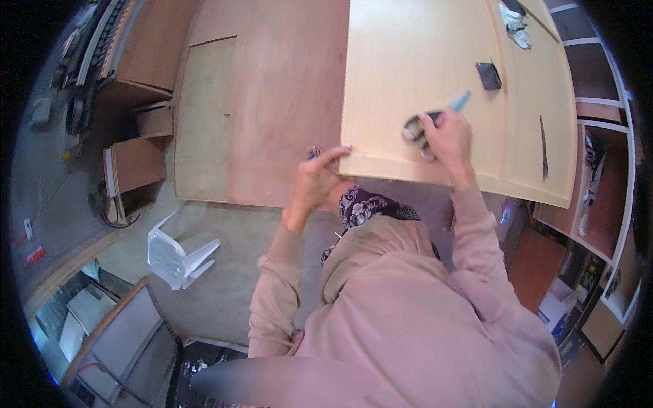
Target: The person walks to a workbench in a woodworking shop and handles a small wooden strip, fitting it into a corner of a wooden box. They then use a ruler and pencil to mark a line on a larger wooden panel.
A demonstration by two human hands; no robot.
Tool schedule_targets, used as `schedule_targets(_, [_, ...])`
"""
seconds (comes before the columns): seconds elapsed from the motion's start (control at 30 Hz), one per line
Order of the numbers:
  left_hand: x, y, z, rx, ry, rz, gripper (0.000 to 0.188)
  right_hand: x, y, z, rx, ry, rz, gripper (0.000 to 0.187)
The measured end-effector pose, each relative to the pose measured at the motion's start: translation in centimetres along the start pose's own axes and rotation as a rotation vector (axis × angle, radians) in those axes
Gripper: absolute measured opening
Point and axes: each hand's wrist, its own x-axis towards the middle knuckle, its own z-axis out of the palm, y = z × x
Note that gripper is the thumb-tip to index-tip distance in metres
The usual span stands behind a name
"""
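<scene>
My right hand [449, 139] is closed around a pair of scissors [413, 129] with dark handles, held over the light wood panel [408, 75]. Their bluish blade end [460, 102] points up and to the right, slightly blurred. My left hand [318, 178] is at the panel's near left corner, one finger stretched onto that corner. Its other fingers are curled near a small dark and blue thing [313, 154] that I cannot make out. On the panel, beyond the scissors, lies a small black flat object [488, 76].
A thin dark strip [543, 148] and crumpled silvery wrapping [515, 27] lie on the panel's right part. Reddish-brown board [286, 102] extends to the left. A white plastic chair [175, 255] is on the floor at left. White-edged shelves [602, 163] line the right side.
</scene>
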Motion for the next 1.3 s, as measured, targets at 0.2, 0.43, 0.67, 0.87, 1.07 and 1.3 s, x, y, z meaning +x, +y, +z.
schedule_targets(0.2, [2.3, 3.0, -3.6, 0.178, -0.269, 0.007, 0.048, -1.8, -2.2, -3.4, -0.181, -0.276, 0.339, 0.071])
schedule_targets(0.43, [8.2, 4.0, -9.3, 0.439, -0.802, 0.156, 0.072, -0.7, -3.2, -0.3, -0.026, -0.259, 0.710, 0.076])
schedule_targets(0.67, [15.8, 7.3, -10.6, 0.638, -1.304, 0.278, 0.073, 0.7, -8.4, -1.2, 0.235, -0.049, 1.082, 0.057])
schedule_targets(0.87, [21.7, 4.9, -7.0, 0.664, -1.622, 0.715, 0.060, -4.5, -9.3, -3.3, 1.083, 0.481, 1.107, 0.037])
schedule_targets(1.07, [25.3, 9.6, -0.9, 0.483, -1.881, 1.068, 0.078, -20.0, -25.3, -1.3, 1.204, 0.976, 0.973, 0.032])
schedule_targets(1.3, [22.4, 11.2, 8.8, 0.493, -2.237, 1.838, 0.092, -18.6, -37.1, 15.1, 1.215, 1.130, 1.665, 0.015])
